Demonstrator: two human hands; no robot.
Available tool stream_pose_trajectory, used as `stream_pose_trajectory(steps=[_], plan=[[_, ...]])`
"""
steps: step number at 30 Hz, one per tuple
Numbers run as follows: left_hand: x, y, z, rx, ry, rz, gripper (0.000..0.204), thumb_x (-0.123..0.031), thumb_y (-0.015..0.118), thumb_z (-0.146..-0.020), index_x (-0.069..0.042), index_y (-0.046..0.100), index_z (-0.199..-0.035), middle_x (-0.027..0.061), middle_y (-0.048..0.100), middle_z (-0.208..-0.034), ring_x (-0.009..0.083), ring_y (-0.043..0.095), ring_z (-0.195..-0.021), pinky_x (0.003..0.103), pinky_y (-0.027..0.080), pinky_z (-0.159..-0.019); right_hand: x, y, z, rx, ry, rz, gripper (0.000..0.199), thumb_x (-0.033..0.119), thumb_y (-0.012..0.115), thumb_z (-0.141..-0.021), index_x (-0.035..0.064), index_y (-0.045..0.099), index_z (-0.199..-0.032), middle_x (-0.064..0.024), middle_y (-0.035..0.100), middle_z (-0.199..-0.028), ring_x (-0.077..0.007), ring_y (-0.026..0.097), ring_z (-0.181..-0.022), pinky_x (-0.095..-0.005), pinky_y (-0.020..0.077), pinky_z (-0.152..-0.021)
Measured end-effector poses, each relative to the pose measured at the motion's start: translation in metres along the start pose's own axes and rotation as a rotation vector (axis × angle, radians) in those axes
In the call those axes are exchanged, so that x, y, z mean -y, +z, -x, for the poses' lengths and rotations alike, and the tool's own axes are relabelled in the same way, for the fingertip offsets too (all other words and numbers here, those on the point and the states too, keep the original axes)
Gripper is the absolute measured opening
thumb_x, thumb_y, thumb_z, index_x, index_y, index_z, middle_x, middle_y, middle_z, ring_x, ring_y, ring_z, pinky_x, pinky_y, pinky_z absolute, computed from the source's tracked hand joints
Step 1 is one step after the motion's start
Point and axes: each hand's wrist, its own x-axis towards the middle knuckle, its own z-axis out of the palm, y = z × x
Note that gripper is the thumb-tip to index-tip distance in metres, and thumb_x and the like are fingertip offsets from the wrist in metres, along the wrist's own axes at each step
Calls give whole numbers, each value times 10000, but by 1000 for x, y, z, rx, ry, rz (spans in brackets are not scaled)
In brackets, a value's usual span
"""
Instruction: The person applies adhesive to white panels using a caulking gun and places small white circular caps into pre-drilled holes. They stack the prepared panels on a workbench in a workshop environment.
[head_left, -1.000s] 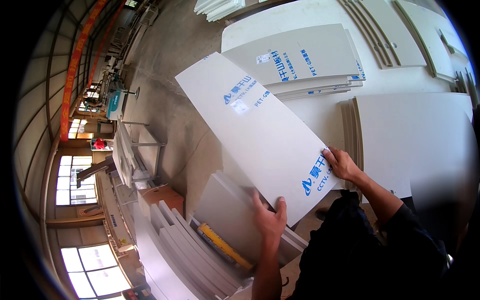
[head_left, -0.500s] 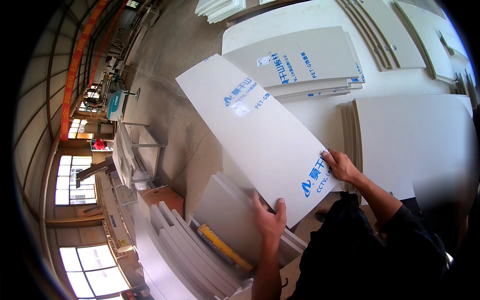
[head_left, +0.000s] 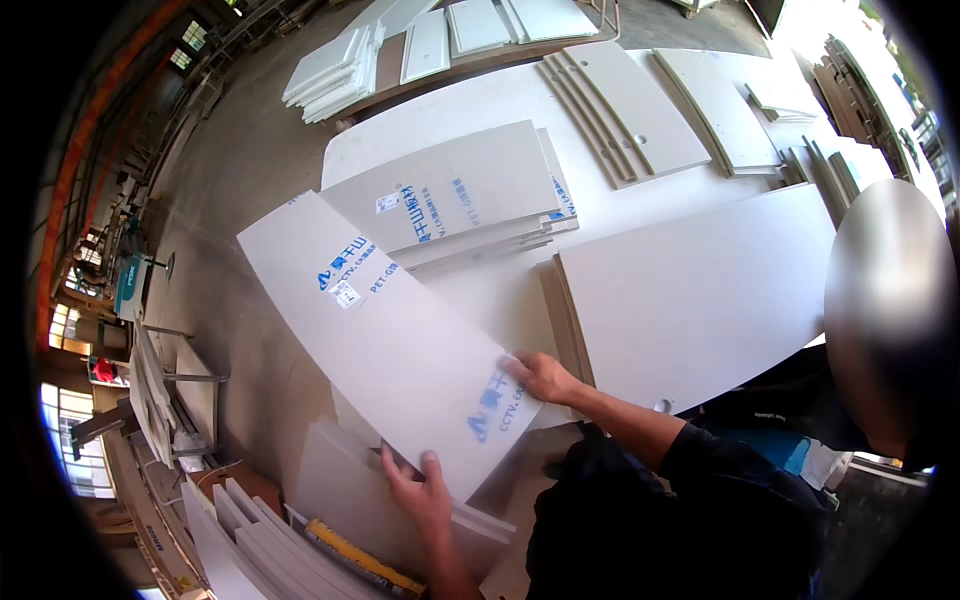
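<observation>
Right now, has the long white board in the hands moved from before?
No, not noticeably either way. The long white board still has its far end beside the left corner of the printed board stack; the whole view shifted instead.

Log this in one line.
board: held, printed face up | left hand: gripping left edge | right hand: gripping right edge | table: stacked boards

Left of your held panel (head_left: 395, 350), floor (head_left: 235, 310) is giving you room; stacked panels (head_left: 700, 280) right of it and upright boards (head_left: 340, 475) below it are blocking your way.
</observation>
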Motion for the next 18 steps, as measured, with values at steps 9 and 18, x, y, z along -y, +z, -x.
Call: stream_pose_trajectory(steps=[9, 18], plan=[[27, -13, -4, -5, 77, 6, 636, -77, 615, -958, 37, 325, -1512, 275, 661, -1195, 297, 705, -1028, 365, 569, -843, -20, 35, 36, -76, 200, -951, 423, 312, 662, -991, -19, 636, -1254, -134, 714, -1149, -249, 666, -1071, -345, 491, -977], [43, -7, -15, 26, 217, 71, 494, -126, 634, -954, 105, 424, -1337, 260, 679, -1120, 272, 707, -968, 355, 560, -816, -4, 86, 73, 193, 74, -1627, 409, 39, 683, -932, 30, 555, -1320, -119, 651, -1298, -272, 611, -1243, -428, 446, -1139]])
